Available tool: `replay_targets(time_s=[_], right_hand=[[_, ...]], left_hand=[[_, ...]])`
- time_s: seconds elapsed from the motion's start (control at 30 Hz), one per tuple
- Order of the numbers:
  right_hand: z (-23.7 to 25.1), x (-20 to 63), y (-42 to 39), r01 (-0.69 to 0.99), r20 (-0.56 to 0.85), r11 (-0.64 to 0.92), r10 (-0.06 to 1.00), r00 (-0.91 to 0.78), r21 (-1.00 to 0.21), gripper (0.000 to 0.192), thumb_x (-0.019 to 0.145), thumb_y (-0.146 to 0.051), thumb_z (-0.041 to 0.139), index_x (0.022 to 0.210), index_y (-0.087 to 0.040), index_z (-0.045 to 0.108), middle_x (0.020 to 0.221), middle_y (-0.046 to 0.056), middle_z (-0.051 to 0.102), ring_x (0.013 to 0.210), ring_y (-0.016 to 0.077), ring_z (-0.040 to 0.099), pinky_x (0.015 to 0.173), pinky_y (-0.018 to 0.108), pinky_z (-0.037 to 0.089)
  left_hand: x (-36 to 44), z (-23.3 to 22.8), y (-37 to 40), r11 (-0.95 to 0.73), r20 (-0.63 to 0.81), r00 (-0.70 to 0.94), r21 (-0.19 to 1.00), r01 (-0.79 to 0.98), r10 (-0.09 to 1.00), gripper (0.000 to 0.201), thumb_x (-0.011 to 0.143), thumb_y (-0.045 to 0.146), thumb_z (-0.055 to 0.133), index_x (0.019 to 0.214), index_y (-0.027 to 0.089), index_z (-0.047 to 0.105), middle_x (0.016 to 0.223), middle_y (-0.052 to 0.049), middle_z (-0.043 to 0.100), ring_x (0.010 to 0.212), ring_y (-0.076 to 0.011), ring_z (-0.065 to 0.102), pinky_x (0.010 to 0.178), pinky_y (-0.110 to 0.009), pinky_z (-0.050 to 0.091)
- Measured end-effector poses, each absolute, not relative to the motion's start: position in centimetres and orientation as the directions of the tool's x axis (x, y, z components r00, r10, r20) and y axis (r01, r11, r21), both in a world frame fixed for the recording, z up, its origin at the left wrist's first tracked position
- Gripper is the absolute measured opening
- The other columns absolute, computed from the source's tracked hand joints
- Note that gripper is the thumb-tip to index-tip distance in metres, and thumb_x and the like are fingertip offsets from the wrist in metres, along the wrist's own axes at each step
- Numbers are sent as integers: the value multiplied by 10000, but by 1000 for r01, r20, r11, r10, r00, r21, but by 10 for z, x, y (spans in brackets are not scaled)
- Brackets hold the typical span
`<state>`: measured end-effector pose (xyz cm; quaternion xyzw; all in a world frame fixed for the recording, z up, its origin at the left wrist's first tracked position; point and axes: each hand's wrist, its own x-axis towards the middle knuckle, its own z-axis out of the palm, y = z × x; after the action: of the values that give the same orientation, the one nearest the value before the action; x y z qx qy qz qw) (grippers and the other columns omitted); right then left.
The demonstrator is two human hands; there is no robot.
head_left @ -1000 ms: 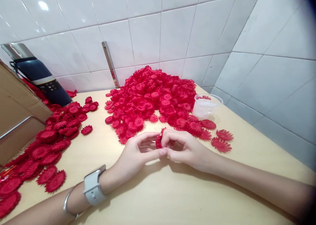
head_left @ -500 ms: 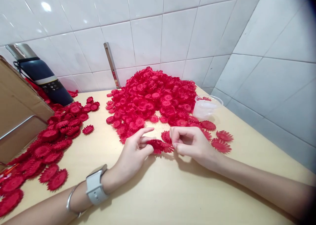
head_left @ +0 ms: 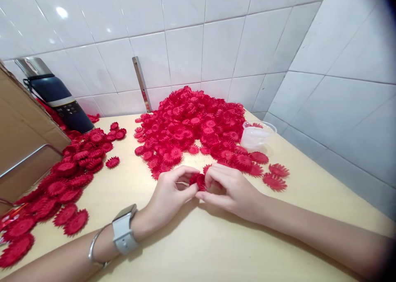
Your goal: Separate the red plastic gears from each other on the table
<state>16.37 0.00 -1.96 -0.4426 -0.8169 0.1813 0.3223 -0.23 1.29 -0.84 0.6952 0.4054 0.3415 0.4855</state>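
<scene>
Between my two hands is a small red fringed paper flower [head_left: 198,180], partly covered by my fingers. My left hand [head_left: 173,191], with a grey-strapped watch [head_left: 124,228] at its wrist, pinches the flower from the left between thumb and fingers. From the other side my right hand [head_left: 230,187] closes on its right edge, fingers curled and thumb below. Just beyond both hands rises a large pile of similar red fringed flowers [head_left: 192,121].
A clear plastic cup [head_left: 256,137] stands right of the pile. More red pieces [head_left: 66,187] spread at left beside a cardboard box [head_left: 31,121] and a dark blue flask [head_left: 63,96]. A metal strip [head_left: 141,84] leans on the tiled wall.
My right hand has moved left, close to my left hand. The flower, stretched out between them before, is now bunched up and more covered by my fingers.
</scene>
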Motion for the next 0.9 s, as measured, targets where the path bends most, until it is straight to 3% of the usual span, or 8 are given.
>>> replay_targets(time_s=[0.1,0.2,0.3,0.47,0.6,0.7,0.77,0.9], right_hand=[[-21,163,0,594,422,620,785,-454,-513,178,764,-180,446,590,-178,406,578,8,469,534,115,418,479,211,314],[-21,163,1,573,525,680,726,-444,-457,190,689,-109,418,536,-185,336,525,-13,395,489,102,366,449,208,273],[-21,165,1,561,587,646,745,-316,-517,235,617,-93,419,492,-195,248,459,-45,305,427,76,297,412,203,217],[-20,168,-1,466,492,513,852,-178,-721,260,604,-126,442,472,-198,230,411,-66,253,382,47,241,367,190,178],[-21,171,-3,412,451,491,870,-197,-767,258,608,-132,448,478,-199,235,423,-70,240,388,46,223,368,197,166],[-22,173,-3,397,441,463,884,-152,-792,265,603,-128,444,489,-205,218,443,-70,229,401,52,218,377,205,166],[-21,173,-1,422,409,406,908,-87,-811,244,625,-140,446,492,-203,250,444,-67,256,404,60,245,380,204,189],[-17,169,1,484,352,294,935,32,-824,231,735,-225,484,544,-191,358,458,-57,349,421,78,327,399,201,266]], left_hand=[[-4,-10,14,-210,90,435,949,235,896,182,715,97,535,877,146,602,848,-39,656,776,-152,616,705,-239,489],[-4,-12,14,-219,91,437,943,251,895,158,717,114,542,859,148,602,831,-41,657,765,-153,613,714,-250,485],[-2,-14,11,-214,80,464,946,243,882,153,706,97,541,835,159,596,759,-21,653,734,-149,610,698,-245,482],[3,-11,4,-183,67,463,960,210,884,183,692,75,534,831,172,603,740,-7,653,709,-139,607,672,-230,473],[0,-10,10,-158,52,395,958,241,917,157,667,77,545,776,158,622,733,-9,652,679,-134,594,612,-211,463],[-6,-12,20,-108,34,236,945,308,971,117,646,71,547,707,144,615,581,16,603,546,-111,559,485,-184,415],[-9,-13,24,-102,41,205,950,294,978,124,650,78,555,734,150,610,628,12,622,590,-116,581,519,-186,431],[-8,-12,24,-87,20,308,975,204,951,142,686,104,554,802,163,611,758,-5,656,698,-134,621,630,-210,476]])
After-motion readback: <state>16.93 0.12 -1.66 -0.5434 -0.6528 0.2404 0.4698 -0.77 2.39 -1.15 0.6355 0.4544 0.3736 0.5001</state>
